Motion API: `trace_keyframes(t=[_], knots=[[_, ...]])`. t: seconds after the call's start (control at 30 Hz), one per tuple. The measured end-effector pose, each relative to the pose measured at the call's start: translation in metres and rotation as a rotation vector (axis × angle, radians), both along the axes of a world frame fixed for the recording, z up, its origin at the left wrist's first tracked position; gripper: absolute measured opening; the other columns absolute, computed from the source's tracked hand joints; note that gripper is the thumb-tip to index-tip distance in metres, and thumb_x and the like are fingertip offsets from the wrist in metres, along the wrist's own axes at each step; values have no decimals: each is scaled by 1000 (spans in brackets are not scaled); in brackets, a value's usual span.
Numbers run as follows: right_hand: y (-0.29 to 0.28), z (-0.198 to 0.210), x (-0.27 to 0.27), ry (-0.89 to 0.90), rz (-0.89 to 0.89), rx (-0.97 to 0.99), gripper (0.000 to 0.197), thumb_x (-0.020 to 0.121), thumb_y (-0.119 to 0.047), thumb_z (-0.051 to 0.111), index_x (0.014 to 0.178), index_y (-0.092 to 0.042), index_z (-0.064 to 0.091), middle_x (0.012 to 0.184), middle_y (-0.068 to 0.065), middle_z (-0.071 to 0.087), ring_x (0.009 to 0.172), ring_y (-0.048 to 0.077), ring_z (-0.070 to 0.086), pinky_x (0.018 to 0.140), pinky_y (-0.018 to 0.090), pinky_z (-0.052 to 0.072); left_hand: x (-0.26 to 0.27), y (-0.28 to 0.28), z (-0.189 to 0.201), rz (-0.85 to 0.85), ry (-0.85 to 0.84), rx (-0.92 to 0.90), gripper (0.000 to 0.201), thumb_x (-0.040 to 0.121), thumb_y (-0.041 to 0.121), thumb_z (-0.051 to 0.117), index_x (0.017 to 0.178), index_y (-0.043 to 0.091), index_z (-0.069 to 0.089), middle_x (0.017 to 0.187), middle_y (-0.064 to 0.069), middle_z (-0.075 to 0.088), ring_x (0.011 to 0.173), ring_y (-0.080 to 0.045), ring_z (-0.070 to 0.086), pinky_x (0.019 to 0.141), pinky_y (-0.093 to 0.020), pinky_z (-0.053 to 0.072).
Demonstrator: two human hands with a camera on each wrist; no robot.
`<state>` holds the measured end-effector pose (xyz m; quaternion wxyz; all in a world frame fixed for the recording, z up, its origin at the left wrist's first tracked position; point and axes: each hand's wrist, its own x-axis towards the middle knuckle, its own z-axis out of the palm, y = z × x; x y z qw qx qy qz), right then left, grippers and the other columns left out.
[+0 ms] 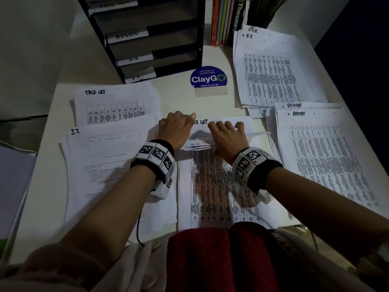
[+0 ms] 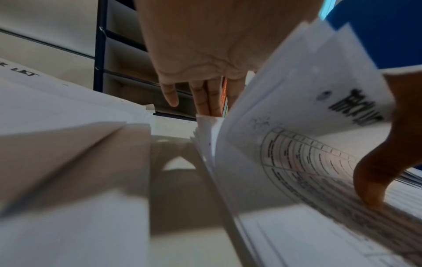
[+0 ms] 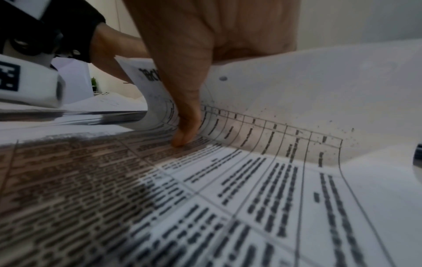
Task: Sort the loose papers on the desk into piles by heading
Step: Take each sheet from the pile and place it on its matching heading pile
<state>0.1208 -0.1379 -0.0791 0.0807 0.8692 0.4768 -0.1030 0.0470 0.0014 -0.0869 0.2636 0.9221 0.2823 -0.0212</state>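
A loose stack of printed tables lies in the middle of the desk, its top sheet headed TASK LIST. My right hand curls over that sheet's far edge and bends it up, thumb pressing on the page. My left hand is at the stack's far left corner, fingers straight and pointing down behind the edge. Sorted piles lie around: TASK LIST and I.T. on the left, H.R. and ADMIN on the right.
A black letter tray with labelled slots stands at the back. A blue ClayGo sign stands behind the stack. Upright books and a plant sit at the back right. A black cable hangs over the desk's front edge.
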Motion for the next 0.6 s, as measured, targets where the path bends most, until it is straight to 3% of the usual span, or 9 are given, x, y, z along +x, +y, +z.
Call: trace_keyframes(t=[0.1,0.2,0.27,0.3,0.37,0.43,0.47,0.53,0.6], knots=[[1,-1,3,10,-21,0,92,71,-31,76,140,-12,19,133,7,41,120,27,42,98,45,29,-1,2,-2,-24,-20,7,56,100,41,16,110,9,60,119,-12,57,114,-27,48,104,-41,24],[3,0,6,21,-42,4,108,66,-33,81,144,-10,10,134,9,37,120,29,42,96,46,32,-3,2,-3,-59,-72,-35,62,97,49,13,115,11,59,123,-5,59,116,-23,50,108,-40,18],[4,1,6,33,-51,1,116,64,-34,81,146,-10,4,136,10,33,121,30,40,97,48,32,-4,0,-3,-73,-82,-39,56,99,46,14,121,15,56,130,-1,56,123,-19,47,111,-41,13],[4,2,7,37,-56,1,117,64,-35,81,146,-9,2,138,11,31,122,30,39,98,49,32,-4,-1,-5,-78,-96,-40,55,99,44,15,119,16,58,130,-1,56,123,-19,48,112,-42,12],[3,4,7,20,-55,-12,114,64,-38,81,146,-10,6,139,11,28,123,30,35,99,48,31,-6,-2,-4,-56,-172,-147,66,95,55,15,98,13,65,115,-7,64,109,-22,56,108,-41,24],[1,6,7,-27,-40,-30,103,64,-41,79,141,-11,18,141,10,24,125,30,30,100,48,29,-8,-3,1,0,-258,-376,88,77,80,4,66,15,61,88,-14,67,85,-22,61,88,-29,39],[0,7,6,-51,-33,-36,97,65,-42,78,138,-10,23,142,10,22,126,30,29,101,49,28,-9,-4,3,32,-276,-465,89,72,82,1,58,14,56,76,-13,65,77,-21,59,78,-23,37],[-2,7,4,-85,-22,-38,89,67,-41,77,134,-8,29,142,11,23,127,30,28,104,51,24,-8,-4,5,98,-274,-549,82,88,62,0,54,8,52,62,-9,59,71,-21,59,72,-19,32],[-4,4,1,-103,-6,-21,76,72,-37,74,131,-8,35,138,10,30,125,29,31,104,51,24,-6,-3,3,145,-286,-562,77,98,45,3,60,3,56,63,-9,60,70,-21,59,74,-22,36]])
